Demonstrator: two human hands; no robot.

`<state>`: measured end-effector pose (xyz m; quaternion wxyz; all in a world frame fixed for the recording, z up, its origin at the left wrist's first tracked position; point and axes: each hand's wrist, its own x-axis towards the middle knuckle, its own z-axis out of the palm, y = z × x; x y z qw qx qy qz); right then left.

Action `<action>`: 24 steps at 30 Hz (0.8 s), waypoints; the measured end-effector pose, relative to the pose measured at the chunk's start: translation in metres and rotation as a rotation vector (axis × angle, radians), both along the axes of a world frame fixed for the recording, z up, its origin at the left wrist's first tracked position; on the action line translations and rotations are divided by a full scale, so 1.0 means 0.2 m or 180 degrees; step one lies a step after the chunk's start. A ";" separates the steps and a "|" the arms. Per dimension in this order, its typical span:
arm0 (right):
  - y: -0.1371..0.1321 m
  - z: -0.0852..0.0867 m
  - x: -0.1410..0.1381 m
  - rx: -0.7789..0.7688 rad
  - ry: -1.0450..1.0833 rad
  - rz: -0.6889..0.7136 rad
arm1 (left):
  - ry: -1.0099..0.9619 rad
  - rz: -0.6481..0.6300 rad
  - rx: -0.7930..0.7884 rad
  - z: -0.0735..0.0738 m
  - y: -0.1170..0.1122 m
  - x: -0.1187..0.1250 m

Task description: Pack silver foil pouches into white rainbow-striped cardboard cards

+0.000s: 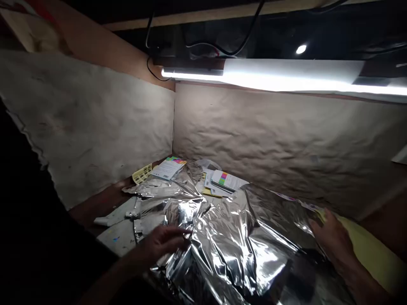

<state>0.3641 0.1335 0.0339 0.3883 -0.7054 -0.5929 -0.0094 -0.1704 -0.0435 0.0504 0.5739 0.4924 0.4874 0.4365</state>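
A large crinkled sheet of silver foil (222, 237) covers most of the work surface in front of me, its folds shining under the lamp. My left hand (167, 241) is over the near left part of the foil, fingers stretched to the right with a gap between index finger and thumb. Whether its fingertips touch the foil is hard to make out. At the foil's right edge rests my right hand (332, 233), thumb and fingers apart. A yellow sheet (365, 245) shows beside and beneath that hand.
Printed cards (168, 168) with coloured blocks lie at the back left near a yellow sticker sheet (142, 174). Another stack of cards (227, 181) sits at the back middle. Pale flat pieces (117, 233) protrude at left. Paper-covered walls (286, 135) and a tube lamp (270, 80) enclose the space.
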 end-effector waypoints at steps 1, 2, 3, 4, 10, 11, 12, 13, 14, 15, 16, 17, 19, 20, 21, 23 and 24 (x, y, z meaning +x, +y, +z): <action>-0.01 0.01 -0.07 0.0206 -0.0324 0.0104 | 0.0681 0.0562 0.0555 -0.01 0.06 -0.12; -0.03 0.01 -0.16 0.0332 -0.0517 0.0349 | 0.1420 0.1065 0.0959 -0.03 0.13 -0.23; -0.05 0.02 -0.27 0.0413 -0.0571 0.0721 | 0.2122 0.1527 0.1194 -0.07 0.19 -0.32; -0.07 0.03 -0.40 0.0407 -0.0598 0.1133 | 0.2738 0.1731 0.1220 -0.12 0.24 -0.39; 0.00 0.17 -1.34 -0.0611 -0.0647 0.2529 | 0.4094 0.1335 0.1305 -0.35 0.33 -0.39; 0.06 0.18 -1.49 -0.0760 -0.0672 0.2598 | 0.4001 0.1253 0.1328 -0.34 0.32 -0.35; 0.11 0.19 -1.63 -0.0881 -0.0692 0.2648 | 0.3837 0.1195 0.1328 -0.33 0.30 -0.31; 0.17 0.18 -1.76 -0.1019 -0.0710 0.2628 | 0.3624 0.1169 0.1338 -0.31 0.29 -0.26; 0.23 0.18 -1.87 -0.1143 -0.0719 0.2544 | 0.3407 0.1202 0.1365 -0.28 0.27 -0.22; 0.29 0.16 -1.97 -0.1257 -0.0728 0.2416 | 0.3237 0.1237 0.1397 -0.25 0.26 -0.19; 0.33 0.14 -2.06 -0.1361 -0.0736 0.2271 | 0.3156 0.1269 0.1428 -0.22 0.25 -0.16; 0.37 0.12 -2.12 -0.1450 -0.0741 0.2131 | 0.3205 0.1283 0.1435 -0.18 0.24 -0.15; 0.43 0.09 -2.19 -0.1572 -0.0736 0.1919 | 0.3573 0.1274 0.1369 -0.10 0.28 -0.18; 0.45 0.08 -2.21 -0.1600 -0.0721 0.1852 | 0.3771 0.1245 0.1342 -0.06 0.33 -0.20; 0.47 0.07 -2.21 -0.1608 -0.0700 0.1810 | 0.3925 0.1179 0.1337 -0.02 0.40 -0.24; 0.48 0.05 -2.19 -0.1566 -0.0633 0.1782 | 0.4019 0.0857 0.1397 0.05 0.59 -0.32; 0.49 0.05 -2.18 -0.1528 -0.0590 0.1791 | 0.4059 0.0607 0.1423 0.08 0.70 -0.35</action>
